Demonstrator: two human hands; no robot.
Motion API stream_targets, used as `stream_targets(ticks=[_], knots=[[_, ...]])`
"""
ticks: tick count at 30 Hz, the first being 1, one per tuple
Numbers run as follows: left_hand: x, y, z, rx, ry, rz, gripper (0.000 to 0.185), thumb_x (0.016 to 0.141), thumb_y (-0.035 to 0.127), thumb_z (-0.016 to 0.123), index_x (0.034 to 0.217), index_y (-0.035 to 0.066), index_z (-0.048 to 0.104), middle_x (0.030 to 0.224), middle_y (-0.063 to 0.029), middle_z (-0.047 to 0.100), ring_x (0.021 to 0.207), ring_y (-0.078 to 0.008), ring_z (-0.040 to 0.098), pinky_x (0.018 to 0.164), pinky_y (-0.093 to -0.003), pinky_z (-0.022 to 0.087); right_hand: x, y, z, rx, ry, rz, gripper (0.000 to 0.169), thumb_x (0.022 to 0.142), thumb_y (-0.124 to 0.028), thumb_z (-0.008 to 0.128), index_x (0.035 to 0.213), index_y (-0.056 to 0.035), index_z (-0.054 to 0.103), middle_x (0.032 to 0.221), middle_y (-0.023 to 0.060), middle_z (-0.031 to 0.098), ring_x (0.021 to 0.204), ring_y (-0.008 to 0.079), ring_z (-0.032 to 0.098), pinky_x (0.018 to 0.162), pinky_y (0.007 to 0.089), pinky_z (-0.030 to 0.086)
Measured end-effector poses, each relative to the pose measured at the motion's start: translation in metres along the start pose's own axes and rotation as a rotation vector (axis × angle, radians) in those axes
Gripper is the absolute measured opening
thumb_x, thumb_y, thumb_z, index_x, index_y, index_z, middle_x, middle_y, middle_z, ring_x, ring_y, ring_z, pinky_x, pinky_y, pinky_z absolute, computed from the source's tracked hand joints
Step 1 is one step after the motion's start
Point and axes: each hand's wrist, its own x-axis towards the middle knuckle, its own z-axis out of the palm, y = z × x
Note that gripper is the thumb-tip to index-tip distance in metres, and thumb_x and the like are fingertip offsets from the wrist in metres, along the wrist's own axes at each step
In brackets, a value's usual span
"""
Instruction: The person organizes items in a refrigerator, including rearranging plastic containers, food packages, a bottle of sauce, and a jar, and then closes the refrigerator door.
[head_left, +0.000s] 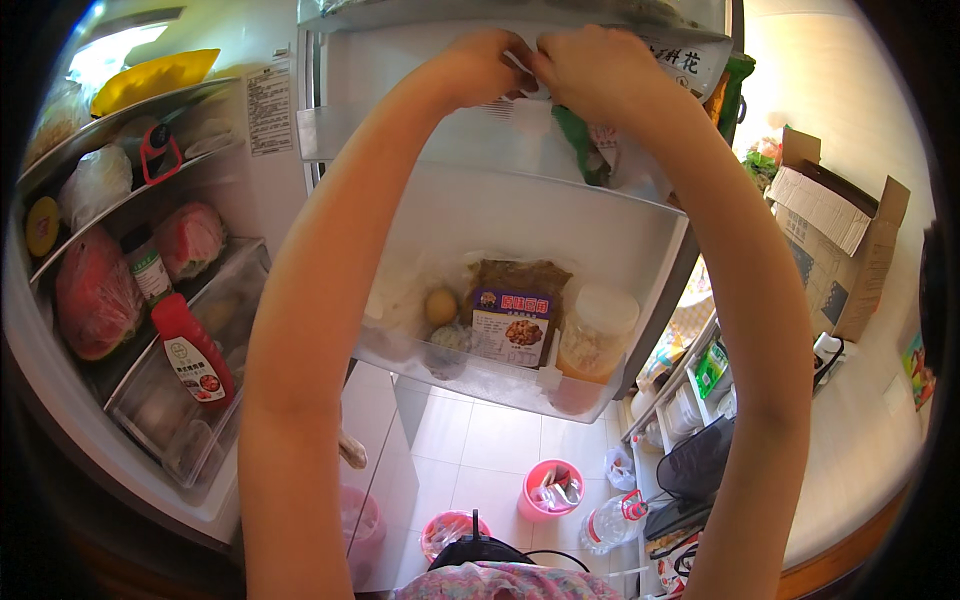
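Observation:
Both arms reach up into the upper part of an open refrigerator door. My left hand and my right hand meet just above a translucent door shelf; their fingertips come together around something whitish and small that I cannot make out. Under my right hand, a green and white package stands in that shelf. The lower door shelf holds a labelled bag of brown food, a brown egg and a jar with a white lid.
Left, the fridge compartment holds a red sauce bottle, wrapped watermelon pieces and a yellow bag. Pink bins and a large plastic bottle stand on the tiled floor. An open cardboard box is at right.

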Motion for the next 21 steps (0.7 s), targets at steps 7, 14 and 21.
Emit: stream_targets(ticks=[7, 14, 21], knots=[[-0.031, -0.014, -0.010, 0.001, 0.480, 0.258, 0.020, 0.092, 0.012, 0.058, 0.109, 0.001, 0.061, 0.095, -0.0089, 0.068, 0.089, -0.0134, 0.066, 0.074, -0.0248, 0.051, -0.061, -0.016, -0.001, 0.080, 0.826, -0.371, 0.018, 0.082, -0.024, 0.063, 0.080, -0.0059, 0.061, 0.077, 0.0111, 0.064, 0.072, 0.0310, 0.063, 0.062, 0.0394, 0.049], [-0.152, -0.033, 0.054, -0.029, 0.787, 0.388, 0.013, 0.095, 0.012, 0.056, 0.099, 0.000, 0.059, 0.082, -0.0042, 0.062, 0.076, -0.0085, 0.059, 0.072, -0.0227, 0.048, -0.121, -0.057, 0.089, 0.325, 0.194, -0.428, 0.014, 0.073, -0.013, 0.070, 0.079, -0.0074, 0.060, 0.075, 0.0087, 0.062, 0.071, 0.0287, 0.064, 0.062, 0.0380, 0.051], [-0.190, -0.097, 0.101, -0.200, 0.382, -0.139, 0.028, 0.086, 0.004, 0.064, 0.113, 0.004, 0.055, 0.099, -0.0070, 0.062, 0.089, -0.0129, 0.062, 0.076, -0.0264, 0.050, -0.107, -0.051, 0.152, 0.273, -0.135, -0.232, 0.023, 0.064, -0.008, 0.075, 0.082, -0.0001, 0.065, 0.083, 0.0165, 0.066, 0.082, 0.0332, 0.066, 0.072, 0.0403, 0.053]])
